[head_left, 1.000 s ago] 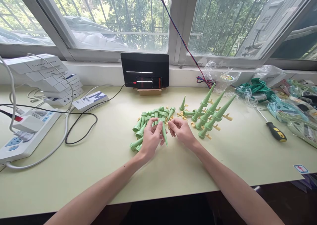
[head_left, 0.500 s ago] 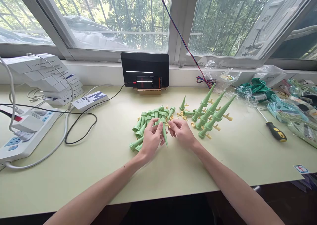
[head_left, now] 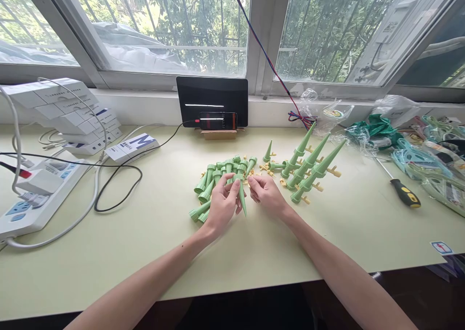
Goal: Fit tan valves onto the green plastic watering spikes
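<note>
My left hand (head_left: 222, 205) grips a green plant watering spike (head_left: 242, 198) between thumb and fingers, its pointed end tilted down toward me. Close on its right, my right hand (head_left: 267, 193) is closed in a pinch beside the spike's collar; what its fingertips hold is hidden. Beyond and left of my left hand lies a pile of green ribbed spike parts (head_left: 206, 189). Small yellow valves (head_left: 266, 166) are scattered behind my hands. To the right, several spikes fitted with yellow valves (head_left: 308, 167) lie side by side, and a short green cone (head_left: 268, 151) stands upright.
A screwdriver (head_left: 405, 193) lies at the right, near plastic-wrapped items (head_left: 417, 158). A phone (head_left: 218, 121) leans against a black tablet (head_left: 212, 92) at the back. White boxes (head_left: 65, 109), cables and a power strip (head_left: 54, 194) occupy the left side of the table (head_left: 152, 252).
My hands stay almost in place. The spike in my left hand has shifted very slightly, its tip a little lower; the parts on the table have not moved.
</note>
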